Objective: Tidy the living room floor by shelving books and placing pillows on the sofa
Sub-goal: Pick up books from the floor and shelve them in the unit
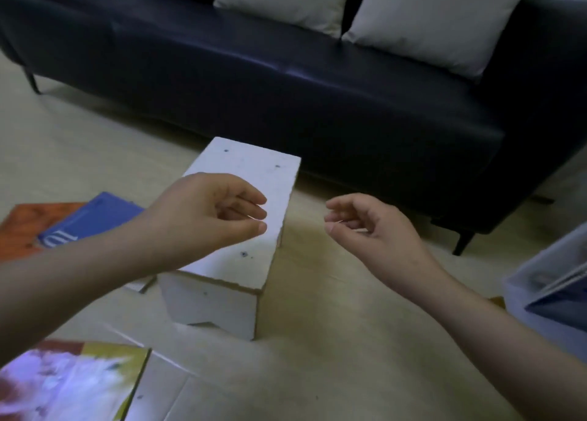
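Observation:
Two white pillows (282,1) (435,20) lean against the back of the dark sofa (222,81). On the floor at the left lies a blue book (92,217) on top of an orange book (28,227). A colourful book (70,382) lies at the bottom left. My left hand (216,211) hovers over a small white stool (235,230), fingers loosely curled and holding nothing. My right hand (365,227) hangs to the right of the stool, also loosely curled and holding nothing.
A clear plastic bin (546,293) with dark books or folders inside stands at the right edge. The sofa's thin black legs (463,243) reach the pale floor. The stool stands between me and the sofa.

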`<state>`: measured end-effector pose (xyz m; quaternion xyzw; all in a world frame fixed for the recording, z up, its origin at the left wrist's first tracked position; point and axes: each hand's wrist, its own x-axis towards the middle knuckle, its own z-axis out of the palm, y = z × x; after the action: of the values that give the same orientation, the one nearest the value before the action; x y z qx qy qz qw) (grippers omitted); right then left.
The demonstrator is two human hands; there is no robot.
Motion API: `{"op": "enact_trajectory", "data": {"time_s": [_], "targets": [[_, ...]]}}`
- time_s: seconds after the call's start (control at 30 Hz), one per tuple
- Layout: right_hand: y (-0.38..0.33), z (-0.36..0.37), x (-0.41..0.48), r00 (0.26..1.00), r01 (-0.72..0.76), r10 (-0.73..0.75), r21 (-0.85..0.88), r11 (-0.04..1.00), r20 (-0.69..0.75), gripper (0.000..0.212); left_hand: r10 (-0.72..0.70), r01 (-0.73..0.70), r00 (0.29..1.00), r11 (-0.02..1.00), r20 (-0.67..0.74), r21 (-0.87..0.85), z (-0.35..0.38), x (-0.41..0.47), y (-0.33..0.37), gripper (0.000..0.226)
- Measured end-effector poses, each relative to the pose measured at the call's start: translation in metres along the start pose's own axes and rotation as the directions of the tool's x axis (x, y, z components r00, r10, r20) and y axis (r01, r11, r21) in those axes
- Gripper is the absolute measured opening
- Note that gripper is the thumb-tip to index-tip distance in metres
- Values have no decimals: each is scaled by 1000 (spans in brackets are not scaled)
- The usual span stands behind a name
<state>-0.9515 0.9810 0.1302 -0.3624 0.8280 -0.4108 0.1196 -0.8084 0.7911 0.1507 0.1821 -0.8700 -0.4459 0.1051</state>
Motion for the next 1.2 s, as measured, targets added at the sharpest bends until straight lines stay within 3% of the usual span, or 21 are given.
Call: {"op": "enact_trajectory", "data": {"time_s": [0.27, 0.43, 0.57, 0.87, 1.0, 1.2], "targets": [[-77, 83, -9, 952, 157, -168, 65, 985, 255, 19, -94, 86, 990, 992, -101, -89, -62, -65, -68, 31], [-107, 134, -2, 913, 214, -219, 53, 975, 343, 21, -175, 162, 968, 983, -180, -84, -92, -104, -115, 28], [-120, 171, -9, 882, 193, -222, 112, 975, 415, 21, -208, 205, 958, 978, -195, -39, -100, -128, -144, 33], [-108, 167, 5, 921, 188, -193, 49, 981, 339, 20, -164, 150, 971, 985, -176, -89, -91, -111, -136, 34], [-104, 144, 8, 951, 172, -177, 43, 984, 252, 19, -123, 102, 976, 987, -178, -124, -88, -97, -117, 29], [-81, 86, -6, 988, 121, -126, 65, 991, 85, 21, -27, 19, 998, 991, -63, -129, -64, -60, -66, 30]]}}
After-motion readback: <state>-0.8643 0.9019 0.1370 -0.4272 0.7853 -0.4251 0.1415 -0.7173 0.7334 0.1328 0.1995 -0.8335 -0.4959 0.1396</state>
